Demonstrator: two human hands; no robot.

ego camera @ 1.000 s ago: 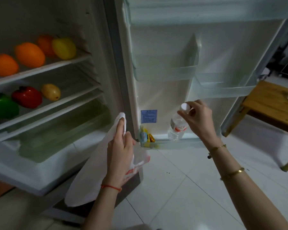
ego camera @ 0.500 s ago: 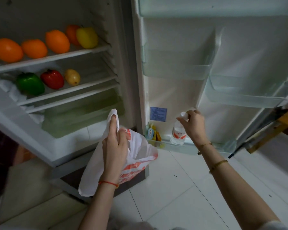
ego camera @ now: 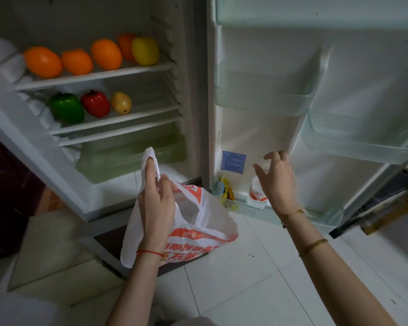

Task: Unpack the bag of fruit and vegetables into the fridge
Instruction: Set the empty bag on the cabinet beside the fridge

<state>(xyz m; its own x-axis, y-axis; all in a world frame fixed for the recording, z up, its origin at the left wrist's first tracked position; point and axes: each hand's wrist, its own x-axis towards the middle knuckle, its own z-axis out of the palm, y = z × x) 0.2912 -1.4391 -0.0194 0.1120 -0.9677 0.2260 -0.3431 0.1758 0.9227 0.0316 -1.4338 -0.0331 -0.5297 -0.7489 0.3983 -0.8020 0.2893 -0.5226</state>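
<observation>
My left hand [ego camera: 154,203] grips the handle of a white plastic bag [ego camera: 205,222] with orange print, which hangs limp in front of the open fridge. My right hand [ego camera: 277,177] hovers with fingers spread just above a water bottle [ego camera: 256,196] standing in the bottom door shelf [ego camera: 280,214]; it holds nothing. On the upper shelf [ego camera: 99,75] lie several oranges [ego camera: 106,54] and a yellow fruit [ego camera: 145,51]. The shelf below carries a green pepper [ego camera: 67,108], a red pepper [ego camera: 96,103] and a small yellow fruit [ego camera: 121,102].
The fridge door [ego camera: 339,90] stands open to the right with empty clear bins. Small coloured packets [ego camera: 223,188] sit in the bottom door shelf's left corner. A clear crisper drawer [ego camera: 132,154] lies under the shelves. A wooden table [ego camera: 393,208] stands behind the door on the white tile floor.
My right hand has let go of the water bottle's cap and lifted off it with fingers spread. The bottle now stands alone in the door shelf. The left hand keeps hold of the bag.
</observation>
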